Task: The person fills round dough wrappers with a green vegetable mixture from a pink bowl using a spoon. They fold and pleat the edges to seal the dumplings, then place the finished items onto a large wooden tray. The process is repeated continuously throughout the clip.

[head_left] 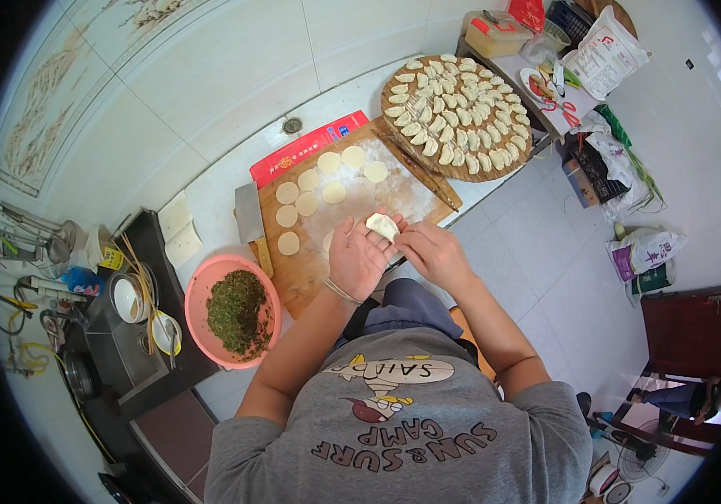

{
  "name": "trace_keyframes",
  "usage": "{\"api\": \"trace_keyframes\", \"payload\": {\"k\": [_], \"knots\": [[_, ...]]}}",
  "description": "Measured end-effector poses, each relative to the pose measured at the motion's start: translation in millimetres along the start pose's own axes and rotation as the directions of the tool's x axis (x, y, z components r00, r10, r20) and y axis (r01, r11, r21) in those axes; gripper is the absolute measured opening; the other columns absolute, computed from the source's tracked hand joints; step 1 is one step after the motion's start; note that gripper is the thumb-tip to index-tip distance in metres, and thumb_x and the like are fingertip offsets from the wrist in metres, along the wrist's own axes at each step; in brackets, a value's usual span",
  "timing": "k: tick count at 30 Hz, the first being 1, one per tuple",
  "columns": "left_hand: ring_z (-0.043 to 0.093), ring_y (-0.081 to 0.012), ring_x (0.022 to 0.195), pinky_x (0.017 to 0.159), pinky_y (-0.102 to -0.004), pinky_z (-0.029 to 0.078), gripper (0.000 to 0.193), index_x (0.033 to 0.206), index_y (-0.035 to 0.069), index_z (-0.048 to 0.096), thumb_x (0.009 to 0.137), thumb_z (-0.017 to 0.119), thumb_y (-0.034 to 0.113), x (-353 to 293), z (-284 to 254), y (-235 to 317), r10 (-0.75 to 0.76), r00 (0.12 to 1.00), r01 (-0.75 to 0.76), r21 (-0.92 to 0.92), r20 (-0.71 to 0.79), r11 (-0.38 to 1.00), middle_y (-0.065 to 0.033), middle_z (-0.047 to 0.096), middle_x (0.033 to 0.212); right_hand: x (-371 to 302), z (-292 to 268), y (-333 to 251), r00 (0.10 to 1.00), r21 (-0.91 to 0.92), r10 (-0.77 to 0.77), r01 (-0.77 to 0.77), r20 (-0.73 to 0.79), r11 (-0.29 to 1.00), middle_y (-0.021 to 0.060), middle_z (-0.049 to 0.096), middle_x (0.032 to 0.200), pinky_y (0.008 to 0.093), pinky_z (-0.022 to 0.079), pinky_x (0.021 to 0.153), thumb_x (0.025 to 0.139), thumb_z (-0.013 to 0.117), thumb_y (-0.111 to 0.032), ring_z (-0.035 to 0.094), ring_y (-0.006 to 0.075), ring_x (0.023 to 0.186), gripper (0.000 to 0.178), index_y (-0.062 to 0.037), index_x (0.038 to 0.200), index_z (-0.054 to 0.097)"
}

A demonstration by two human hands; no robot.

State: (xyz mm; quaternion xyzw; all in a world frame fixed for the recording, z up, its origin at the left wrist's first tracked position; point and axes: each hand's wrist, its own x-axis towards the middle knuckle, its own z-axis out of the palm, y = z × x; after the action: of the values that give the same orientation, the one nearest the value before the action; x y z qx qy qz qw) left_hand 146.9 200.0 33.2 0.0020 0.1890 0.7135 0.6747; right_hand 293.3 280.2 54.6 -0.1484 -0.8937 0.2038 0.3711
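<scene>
A folded dumpling [382, 225] rests on the fingers of my left hand [357, 262], which is turned palm up over the near edge of the wooden board [339, 223]. At its right end, the bent, closed fingers of my right hand [436, 254] pinch the edge of the dough; the fingertips are partly hidden. Several round dough wrappers [333, 192] lie on the floured board beyond my hands. To the left stands a pink basin [195, 290] of chopped green filling [237, 311].
A round board [486, 175] crowded with dumplings stands at the far right, near a rolling pin [419, 164]. A cleaver [249, 214] lies along the wooden board's left edge. Left of the basin are bowls [128, 300] on the dark counter. Bags [646, 252] line the right wall.
</scene>
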Motion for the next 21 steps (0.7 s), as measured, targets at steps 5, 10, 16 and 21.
{"api": "trace_keyframes", "payload": {"k": [5,10,16,21], "knots": [[0.043,-0.0332,0.122,0.105,-0.0443,0.032,0.054,0.126,-0.002,0.04,0.095,0.032,0.042,-1.3,-0.3,-5.2,0.029,1.0,-0.029,0.027,0.008,0.999,-0.0253,0.045,0.129,-5.7,11.6,-5.9,0.986,0.005,0.156,-0.156,-0.065,0.988,0.0106,0.056,0.074,0.036,0.049,0.057,0.072,0.066,-0.003,0.059,0.0278,0.067,0.013,-0.003,0.081,0.056],[0.043,-0.0323,0.122,0.105,-0.0433,0.033,0.052,0.127,-0.001,0.039,0.095,0.033,0.039,0.1,-0.3,-12.5,0.091,0.996,-0.091,0.074,0.002,0.993,-0.0235,0.045,0.129,-9.0,19.6,-5.1,0.946,0.05,0.315,-0.312,-0.078,0.949,0.0119,0.059,0.072,0.03,0.048,0.052,0.075,0.067,-0.001,0.061,0.0214,0.059,0.012,-0.0007,0.081,0.057],[0.043,-0.0319,0.123,0.106,-0.0441,0.031,0.052,0.127,-0.001,0.041,0.095,0.034,0.039,1.7,-7.4,-9.6,0.114,0.993,-0.115,0.079,0.018,0.99,-0.0233,0.045,0.13,-6.4,11.1,-5.2,0.927,0.114,0.375,-0.374,0.008,0.921,0.0135,0.064,0.081,0.035,0.051,0.06,0.079,0.064,-0.005,0.064,0.0286,0.072,0.012,-0.003,0.09,0.059],[0.044,-0.0345,0.121,0.106,-0.0445,0.033,0.05,0.126,-0.001,0.039,0.095,0.035,0.037,0.0,-2.0,-3.0,0.098,0.994,-0.1,0.053,0.037,0.994,-0.0241,0.046,0.128,1.3,-2.8,3.2,0.99,0.049,0.14,-0.14,0.003,0.989,0.0094,0.066,0.087,0.0342,0.052,0.063,0.077,0.063,-0.004,0.065,0.0261,0.075,0.015,-0.0038,0.092,0.063]]}}
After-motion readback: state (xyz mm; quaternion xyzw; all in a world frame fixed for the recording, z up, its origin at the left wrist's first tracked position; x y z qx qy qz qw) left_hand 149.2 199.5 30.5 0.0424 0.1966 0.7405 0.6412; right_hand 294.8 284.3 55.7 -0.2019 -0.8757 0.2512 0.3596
